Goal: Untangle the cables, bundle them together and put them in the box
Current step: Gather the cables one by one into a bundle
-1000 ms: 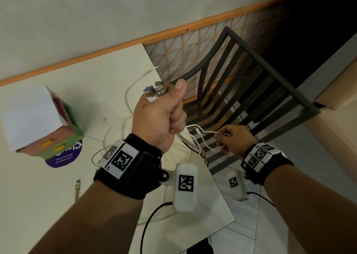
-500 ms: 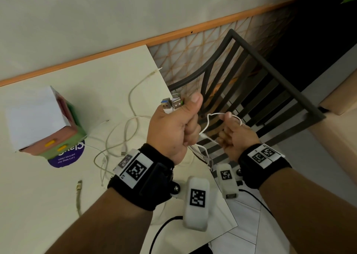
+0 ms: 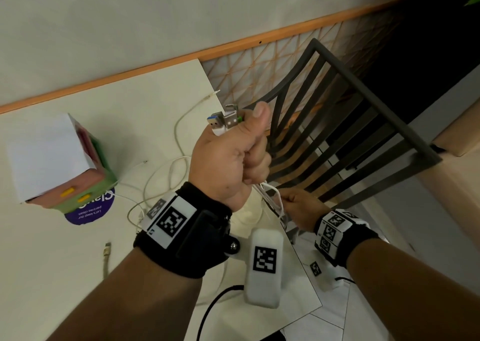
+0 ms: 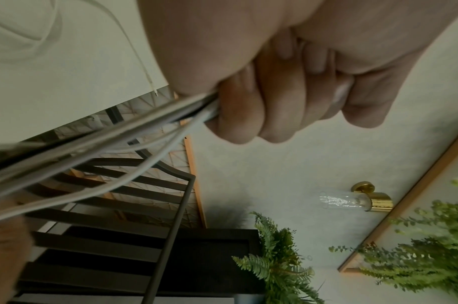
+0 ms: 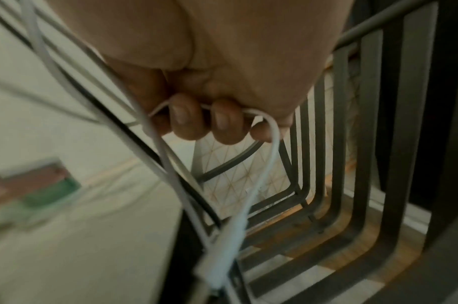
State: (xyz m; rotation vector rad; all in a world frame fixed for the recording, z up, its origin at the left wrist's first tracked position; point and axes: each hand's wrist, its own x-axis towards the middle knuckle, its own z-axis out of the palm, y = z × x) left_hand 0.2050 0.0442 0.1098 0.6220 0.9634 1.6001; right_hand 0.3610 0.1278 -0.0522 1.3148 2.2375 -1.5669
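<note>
My left hand [image 3: 233, 156] is raised in a fist round a bunch of cables, with several USB plugs [image 3: 224, 121] sticking out above the thumb. The cables [image 4: 98, 148] trail from the bottom of the fist down past the table's edge. Lower and to the right, my right hand [image 3: 301, 205] pinches a thin white cable loop [image 5: 261, 127] from that bunch; a plug [image 5: 222, 257] hangs below it. More white cable [image 3: 166, 177] lies looped on the table [image 3: 78, 275]. The box [image 3: 52, 159], white-topped with pink and green sides, stands at the left.
A dark slatted chair [image 3: 337, 133] stands close against the table's right edge, right behind both hands. A beige cable end [image 3: 106, 252] lies near the front left. A purple round sticker [image 3: 91, 211] shows under the box. A wall runs along the table's far side.
My left hand has risen with the plugs. My right hand, which was up beside the left fist half a second ago, has dropped down along the cables to below it.
</note>
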